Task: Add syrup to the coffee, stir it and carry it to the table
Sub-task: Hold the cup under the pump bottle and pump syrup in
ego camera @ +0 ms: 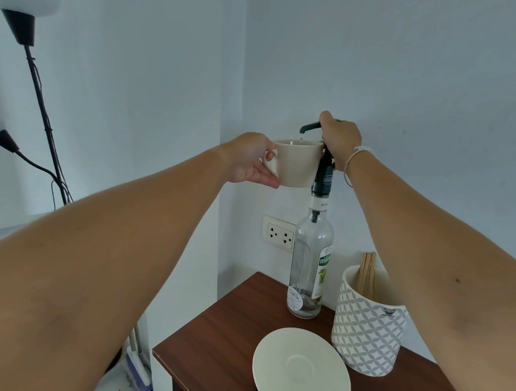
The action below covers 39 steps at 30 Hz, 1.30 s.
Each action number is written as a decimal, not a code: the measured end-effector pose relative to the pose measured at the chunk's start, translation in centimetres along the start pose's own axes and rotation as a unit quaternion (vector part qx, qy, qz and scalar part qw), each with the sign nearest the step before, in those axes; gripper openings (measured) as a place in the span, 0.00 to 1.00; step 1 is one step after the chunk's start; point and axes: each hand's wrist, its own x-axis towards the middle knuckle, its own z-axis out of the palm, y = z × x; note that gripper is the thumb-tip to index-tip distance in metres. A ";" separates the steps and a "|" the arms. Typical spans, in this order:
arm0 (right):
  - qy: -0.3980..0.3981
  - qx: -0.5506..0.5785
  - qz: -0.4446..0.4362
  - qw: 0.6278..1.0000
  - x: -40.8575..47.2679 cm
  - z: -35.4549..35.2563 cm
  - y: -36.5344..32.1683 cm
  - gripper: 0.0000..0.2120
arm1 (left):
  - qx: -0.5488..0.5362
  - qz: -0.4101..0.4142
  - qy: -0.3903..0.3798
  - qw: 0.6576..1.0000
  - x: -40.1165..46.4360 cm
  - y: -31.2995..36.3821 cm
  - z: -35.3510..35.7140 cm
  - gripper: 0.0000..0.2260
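Dark brown wooden worktop [235, 331], lower frame | left hand [250, 161] grips cream ceramic cup [297, 164] under spout | right hand [341, 141] closed on clear glass syrup bottle's [310, 260] black pump [312, 127]

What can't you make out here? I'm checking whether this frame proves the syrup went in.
Head view only:
- Contents of the cup: hidden by its own wall, seen from below the rim.
- Pump top: covered by the right hand.
- Cup handle: partly wrapped by the left hand.
- Bottle small label text: too small.
- Saucer: cut off by the bottom edge.
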 end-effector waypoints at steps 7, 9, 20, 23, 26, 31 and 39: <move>0.009 0.007 -0.005 1.000 0.2 0.1 0.2 0.14 | -0.001 -0.003 -0.001 1.000 0.0 0.0 0.0 0.12; 0.010 0.006 -0.007 1.000 0.3 0.1 0.3 0.15 | 0.000 -0.004 0.001 1.000 0.0 0.0 0.0 0.12; 0.016 0.003 -0.015 1.000 0.4 0.2 0.7 0.14 | 0.000 0.001 0.001 1.000 0.2 -0.1 0.0 0.12; 0.018 0.002 -0.018 1.000 0.4 0.2 0.8 0.13 | -0.001 0.000 0.000 1.000 0.1 -0.1 0.0 0.12; 0.018 0.002 -0.017 1.000 0.5 0.2 0.9 0.13 | -0.001 -0.004 0.000 1.000 0.1 -0.1 0.0 0.12; 0.020 0.000 -0.012 1.000 0.4 0.3 1.0 0.14 | 0.000 -0.002 0.001 1.000 0.1 -0.2 0.1 0.12; 0.011 -0.002 -0.005 1.000 0.5 0.2 1.0 0.13 | 0.003 -0.001 0.004 1.000 0.0 -0.1 0.0 0.13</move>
